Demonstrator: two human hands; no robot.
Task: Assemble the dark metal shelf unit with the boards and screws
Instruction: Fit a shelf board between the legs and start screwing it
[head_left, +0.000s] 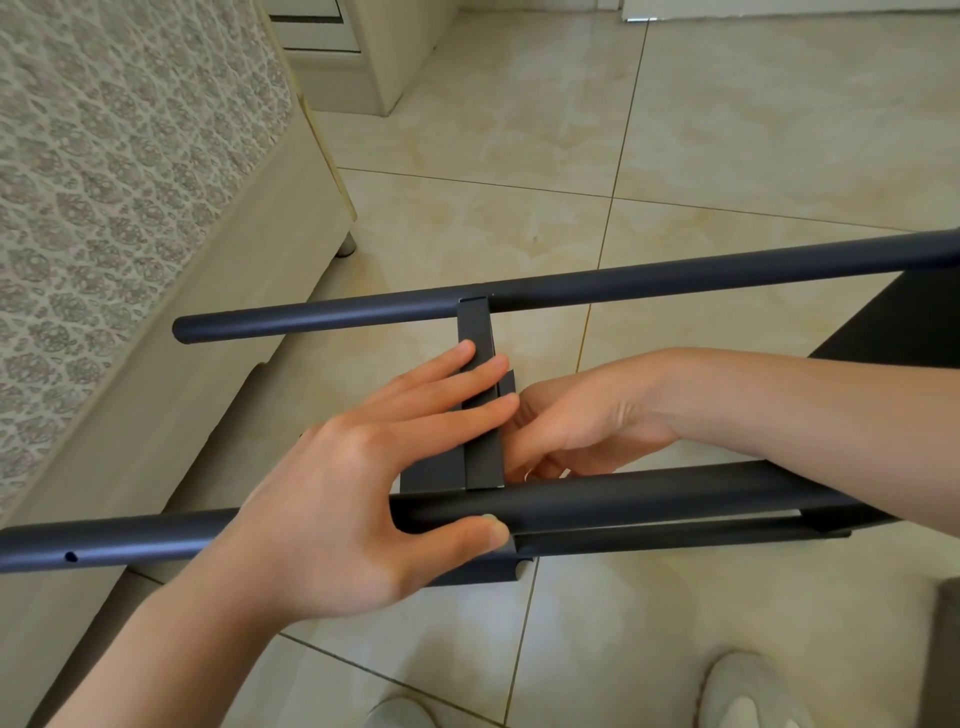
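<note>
The far tube (571, 292) and near tube (130, 540) in front of you are dark metal, smooth, with a soft satin sheen. The flat cross bracket (483, 457) between them looks matt. Your floor tiles (727, 130) are glossy, marbled beige. The bed cover (104, 156) is textured, patterned cloth, and the bed frame (156, 415) is pale, smooth, wood-look.

- A far tube (571, 291) and a near tube (649, 493) are running across the view, leaving an open gap between them.
- A dark crossbar (475, 327) is bridging that gap, with the left hand (353, 478) and right hand (582, 421) crowding it from either side.
- A dark panel (883, 322) is closing the gap's right end.
- A bed (130, 208) is walling off the left.
- The tiled floor (727, 130) beyond the far tube is lying open.
</note>
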